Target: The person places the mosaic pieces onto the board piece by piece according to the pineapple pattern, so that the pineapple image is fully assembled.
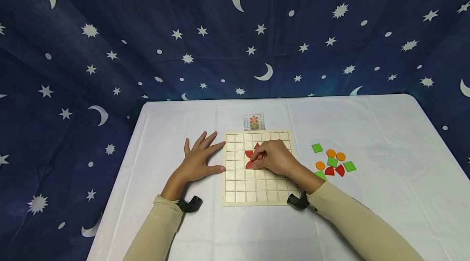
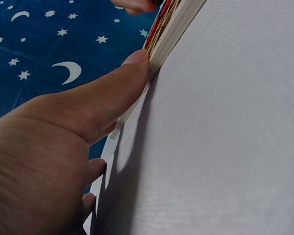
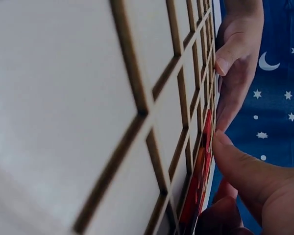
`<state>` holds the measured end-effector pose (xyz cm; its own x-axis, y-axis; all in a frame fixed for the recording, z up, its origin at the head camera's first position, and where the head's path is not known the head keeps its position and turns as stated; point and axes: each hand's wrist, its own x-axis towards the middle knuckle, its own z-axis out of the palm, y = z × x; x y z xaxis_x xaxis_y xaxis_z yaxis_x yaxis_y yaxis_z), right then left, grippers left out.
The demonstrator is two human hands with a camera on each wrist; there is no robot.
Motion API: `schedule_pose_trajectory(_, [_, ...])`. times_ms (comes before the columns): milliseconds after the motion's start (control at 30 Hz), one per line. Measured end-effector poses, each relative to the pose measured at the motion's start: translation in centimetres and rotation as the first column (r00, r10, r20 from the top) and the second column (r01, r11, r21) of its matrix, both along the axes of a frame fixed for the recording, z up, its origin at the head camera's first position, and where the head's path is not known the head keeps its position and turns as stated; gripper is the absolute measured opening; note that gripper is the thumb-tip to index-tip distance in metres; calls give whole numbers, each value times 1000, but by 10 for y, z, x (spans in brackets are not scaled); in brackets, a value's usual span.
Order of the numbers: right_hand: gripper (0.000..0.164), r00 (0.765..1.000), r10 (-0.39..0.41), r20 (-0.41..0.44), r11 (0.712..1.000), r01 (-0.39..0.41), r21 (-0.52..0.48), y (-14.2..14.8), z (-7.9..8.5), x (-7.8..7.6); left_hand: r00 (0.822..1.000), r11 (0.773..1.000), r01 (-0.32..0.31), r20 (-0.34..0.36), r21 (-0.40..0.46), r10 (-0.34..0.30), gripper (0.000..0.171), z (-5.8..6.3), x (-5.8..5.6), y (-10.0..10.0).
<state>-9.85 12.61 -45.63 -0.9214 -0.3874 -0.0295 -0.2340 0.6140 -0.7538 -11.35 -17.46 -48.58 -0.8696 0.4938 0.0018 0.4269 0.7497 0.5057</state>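
My right hand (image 1: 274,157) is over the wooden grid board (image 1: 235,195), its thumb and index finger curled at a small red piece (image 1: 249,165) with a rounded edge, which they seem to pinch. Another red quarter-round piece (image 1: 249,153) lies just above it in the grid, and a red triangular piece (image 1: 257,145) shows beyond the knuckles. Fingers partly hide the pieces beneath; the right wrist view shows red pieces (image 3: 206,129) edge-on beside the thumb. My left hand (image 1: 199,159) is spread on the white cloth, its thumb and index fingertips touching the board's left edge.
A small printed pattern card (image 1: 259,127) lies behind the board. To the right are loose pieces: green squares (image 1: 349,166), orange circles (image 1: 331,153) and red quarter-rounds (image 1: 340,170). A dark star-and-moon curtain (image 1: 213,16) stands behind the table.
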Motion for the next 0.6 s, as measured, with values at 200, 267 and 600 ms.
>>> schedule_pose_trajectory(200, [12, 999, -50, -6, 999, 50, -8, 20, 3, 5, 1000, 1000, -1, 11, 0, 1, 84, 0, -1, -1])
schedule_pose_trajectory(267, [12, 998, -69, -7, 998, 69, 6, 31, 5, 7, 1000, 1000, -3, 10, -3, 3, 84, -1, -1, -1])
schedule_pose_trajectory(600, [9, 986, -159, -56, 982, 163, 90, 97, 15, 12, 1000, 1000, 1, 1, -3, -1, 84, -1, 0, 0])
